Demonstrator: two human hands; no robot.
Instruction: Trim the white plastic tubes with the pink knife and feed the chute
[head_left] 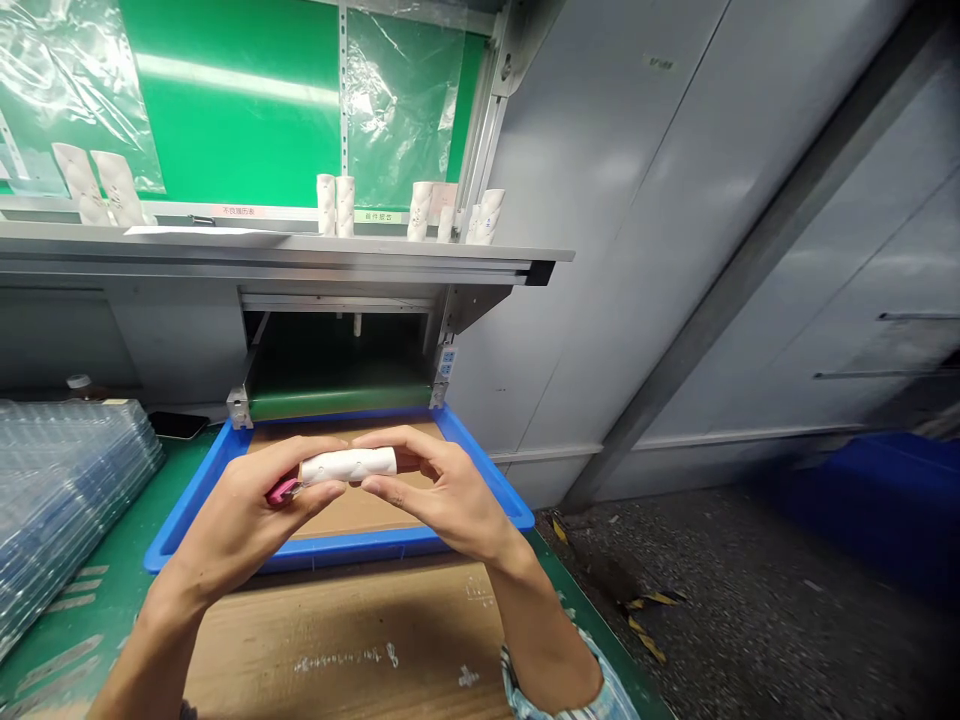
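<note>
Between my two hands lies a white tube with a dimpled surface (349, 465), held level. My left hand (259, 500) pinches its left end between thumb and fingers. A small pink object (283, 490) is also tucked in that hand; I cannot make out its kind. My right hand (442, 490) grips the tube's right end with thumb below and fingers above. Both hands are above a blue tray (337, 550) lined with brown cardboard (352, 515).
Behind the tray is a green conveyor belt (341, 400) under a shelf (360, 248) bearing several white tubes (345, 205). Clear plastic trays (67, 490) are stacked at left near a phone (178, 425). Cardboard (352, 640) covers the bench front. A grey wall (600, 250) stands right.
</note>
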